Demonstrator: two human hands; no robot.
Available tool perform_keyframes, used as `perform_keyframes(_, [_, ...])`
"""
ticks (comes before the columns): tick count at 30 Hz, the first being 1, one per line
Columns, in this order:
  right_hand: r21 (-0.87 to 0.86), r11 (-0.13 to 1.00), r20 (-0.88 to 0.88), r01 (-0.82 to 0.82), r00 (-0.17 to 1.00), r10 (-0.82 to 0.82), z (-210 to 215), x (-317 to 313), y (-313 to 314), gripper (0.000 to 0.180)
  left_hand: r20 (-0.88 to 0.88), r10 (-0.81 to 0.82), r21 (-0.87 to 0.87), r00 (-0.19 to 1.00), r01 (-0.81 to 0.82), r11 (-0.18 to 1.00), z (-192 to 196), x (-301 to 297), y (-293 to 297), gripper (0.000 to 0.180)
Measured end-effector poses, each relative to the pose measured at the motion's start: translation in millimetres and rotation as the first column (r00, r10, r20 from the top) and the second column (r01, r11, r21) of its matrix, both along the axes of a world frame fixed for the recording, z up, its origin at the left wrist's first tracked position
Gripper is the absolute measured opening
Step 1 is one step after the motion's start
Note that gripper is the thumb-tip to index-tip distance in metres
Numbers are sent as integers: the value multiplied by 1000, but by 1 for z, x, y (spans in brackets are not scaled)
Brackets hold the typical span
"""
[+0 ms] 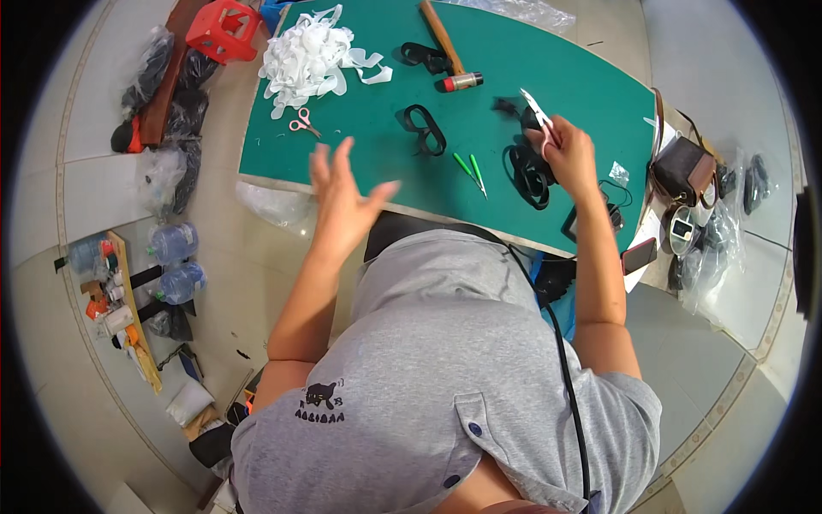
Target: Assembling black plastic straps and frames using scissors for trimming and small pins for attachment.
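Left hand (347,195) blurred; right hand (568,156) partly hides held scissors (537,110).

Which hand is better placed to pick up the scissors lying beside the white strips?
Left, I'd judge: the left hand is spread open, seemingly empty, and nearer the lying scissors; the right hand holds other scissors.

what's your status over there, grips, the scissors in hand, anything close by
Left grip open, nothing seen in it. Right grip closed on scissors, pointing forward. Black bands on green table, close beside that grip.
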State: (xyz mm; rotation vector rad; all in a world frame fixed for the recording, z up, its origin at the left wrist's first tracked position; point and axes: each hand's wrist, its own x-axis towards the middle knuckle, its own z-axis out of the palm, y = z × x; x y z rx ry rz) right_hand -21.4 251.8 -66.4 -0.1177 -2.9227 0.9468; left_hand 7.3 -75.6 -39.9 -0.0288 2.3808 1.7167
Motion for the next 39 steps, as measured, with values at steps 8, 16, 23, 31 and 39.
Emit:
perform_keyframes(8, [-962,-207,190,176,980,-51,31,9,-39,24,189,-497,310,847,429,849,-9,0,42,48])
perform_keyframes(16, [-979,-203,42,31,998,-52,70,30,-86,29,78,-448,864,890,164,476,32,-5,77,44])
perform_keyframes(23, [-999,26,-24,-26,999,49,76,47,-96,30,375,-504,921,778,-249,300,48,-6,65,48])
perform_keyframes(31, [-976,197,143,96,959,243,84,63,-82,43,365,-723,918,586,-354,177,61,-8,46,36])
perform_keyframes(39, [-764,641,61,74,997,-44,75,63,-54,17,380,-525,909,762,-201,366,57,2,31,19])
